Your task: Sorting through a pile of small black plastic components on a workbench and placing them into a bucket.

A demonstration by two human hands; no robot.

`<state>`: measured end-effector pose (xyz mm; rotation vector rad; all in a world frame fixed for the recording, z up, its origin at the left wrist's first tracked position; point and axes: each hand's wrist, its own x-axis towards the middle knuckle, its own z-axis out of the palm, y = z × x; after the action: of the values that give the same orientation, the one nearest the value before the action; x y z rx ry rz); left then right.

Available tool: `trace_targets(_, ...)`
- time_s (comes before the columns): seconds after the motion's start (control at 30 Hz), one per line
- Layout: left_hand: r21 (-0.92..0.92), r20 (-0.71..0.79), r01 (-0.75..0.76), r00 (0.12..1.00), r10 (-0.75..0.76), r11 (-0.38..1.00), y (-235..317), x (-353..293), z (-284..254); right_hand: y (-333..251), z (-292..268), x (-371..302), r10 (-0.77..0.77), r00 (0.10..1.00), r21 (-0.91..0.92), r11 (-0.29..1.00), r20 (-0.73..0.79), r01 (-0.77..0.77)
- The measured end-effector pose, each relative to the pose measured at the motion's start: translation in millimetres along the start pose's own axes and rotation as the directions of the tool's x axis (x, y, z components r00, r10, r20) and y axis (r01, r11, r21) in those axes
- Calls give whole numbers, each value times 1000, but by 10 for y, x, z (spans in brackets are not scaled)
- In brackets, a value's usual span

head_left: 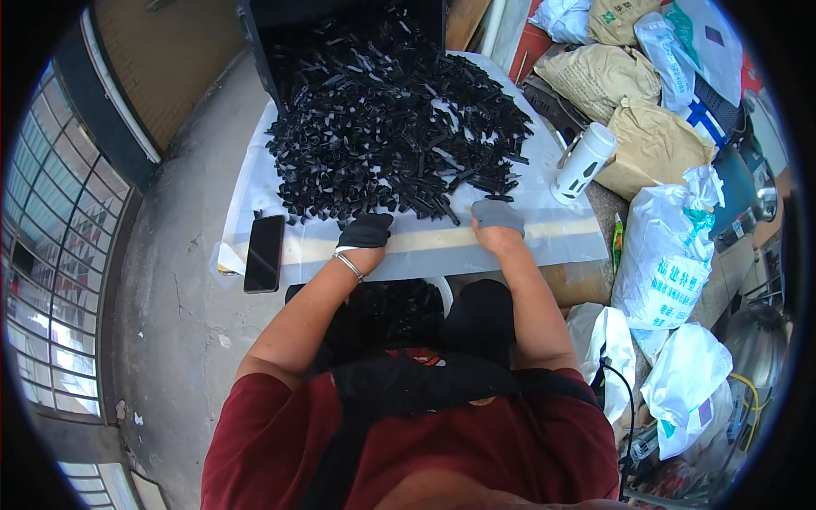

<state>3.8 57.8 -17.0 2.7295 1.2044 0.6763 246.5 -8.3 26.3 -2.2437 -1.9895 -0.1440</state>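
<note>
A large heap of small black plastic pieces (382, 127) covers the far part of a table with a pale sheet (319, 242). At the heap's near edge is my left hand (365, 231), in a black glove, its fingers curled in. To its right, my right hand (498, 216) wears a grey glove and is closed too, beside a few loose pieces. What either hand holds, if anything, is hidden by the gloves. Below the table edge, between my legs, a white bucket (446, 296) holds more black pieces.
A dark crate (257, 51) lies tipped at the heap's back. On the table are a phone (264, 253) at left and a white flask (584, 163) at right. Full sacks (663, 272) crowd the right side. Barred windows (64, 229) line the left.
</note>
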Motion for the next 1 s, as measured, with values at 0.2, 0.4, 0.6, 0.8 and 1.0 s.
trace_targets(0.2, 44, 103, 22, 994, -26, 999, -65, 41, 14, 64, -50, 12, -38, 991, -157, 986, 129, 58)
trace_targets(0.4, -233, -118, 180, 970, -212, 956, 120, -237, -143, -1, 19, -197, -138, 971, 81, 984, -198, 157)
trace_targets(0.6, -552, 463, 526, 839, -286, 647, 425, -437, -445, -579, -46, -648, -248, 907, 470, 790, -341, 393)
trace_targets(0.8, -661, 386, 436, 895, -222, 610, 373, -613, -143, -712, -147, -747, -298, 871, 465, 752, -391, 466)
trace_targets(1.0, -674, 589, 636, 770, -245, 377, 375, -667, -159, -663, -384, -772, -393, 842, 85, 888, -370, 452)
